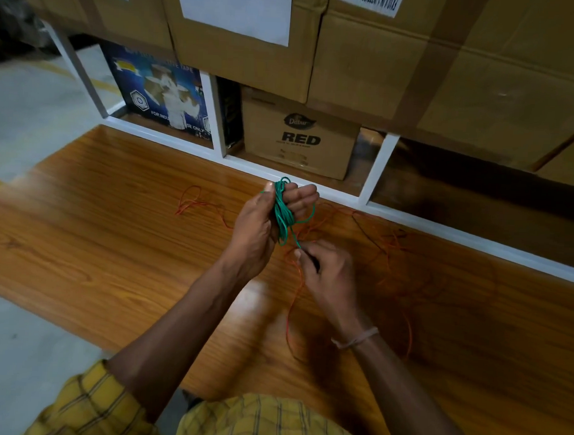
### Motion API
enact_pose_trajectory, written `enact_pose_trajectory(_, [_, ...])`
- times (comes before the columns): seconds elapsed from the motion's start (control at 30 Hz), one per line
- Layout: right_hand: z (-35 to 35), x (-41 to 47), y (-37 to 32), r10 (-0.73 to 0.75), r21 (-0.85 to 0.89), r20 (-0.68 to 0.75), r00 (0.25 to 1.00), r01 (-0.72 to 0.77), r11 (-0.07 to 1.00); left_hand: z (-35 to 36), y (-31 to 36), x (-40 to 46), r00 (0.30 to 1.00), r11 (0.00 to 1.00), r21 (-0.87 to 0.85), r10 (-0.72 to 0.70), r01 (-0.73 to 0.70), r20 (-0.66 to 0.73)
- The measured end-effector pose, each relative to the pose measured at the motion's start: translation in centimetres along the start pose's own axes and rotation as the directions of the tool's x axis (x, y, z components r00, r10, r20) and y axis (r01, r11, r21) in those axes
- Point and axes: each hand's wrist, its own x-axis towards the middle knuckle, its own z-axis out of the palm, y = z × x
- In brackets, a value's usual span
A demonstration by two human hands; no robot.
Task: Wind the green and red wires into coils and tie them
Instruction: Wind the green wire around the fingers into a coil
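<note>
The green wire (282,213) is bunched into a long coil, gripped upright in my left hand (262,223) above the wooden table (113,242). A loose strand runs down from the coil to my right hand (326,271), which pinches its end just below and to the right. The red wire (396,255) lies uncoiled on the table in loose loops, spreading under and to the right of both hands, with one loop end (189,200) at the left.
A white shelf frame (376,175) runs along the table's far edge, holding cardboard boxes: one marked RED (299,139), a blue printed box (162,93), and large cartons (417,58) stacked above. Grey floor (27,114) lies to the left.
</note>
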Motion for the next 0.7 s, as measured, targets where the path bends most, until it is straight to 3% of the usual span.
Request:
enact_pose_trajectory(0.17, [-1.1,0.3,-2.3,-0.009,-0.060,-0.263,0.965,-0.007,0.998,0.4,-1.0,0.3,0.997,0.999,0.010,0.037,-0.036,-0.061])
enact_pose_trajectory(0.27, [-1.9,0.9,-3.1,-0.077,-0.083,-0.343,0.936,0.052,0.995,0.9,-1.5,0.1,0.997,0.999,-0.020,0.026,-0.028,-0.066])
enact_pose_trajectory(0.4, [-2.6,1.5,-3.4,-0.227,-0.180,-0.344,0.911,0.174,0.968,1.8,-1.6,-0.4,0.997,0.987,-0.152,-0.064,0.059,-0.031])
enact_pose_trajectory(0.7, [-3.5,1.6,-3.2,-0.262,-0.087,-0.292,0.920,0.247,0.965,1.6,-0.9,-0.7,0.979,0.921,-0.331,-0.183,0.204,0.093])
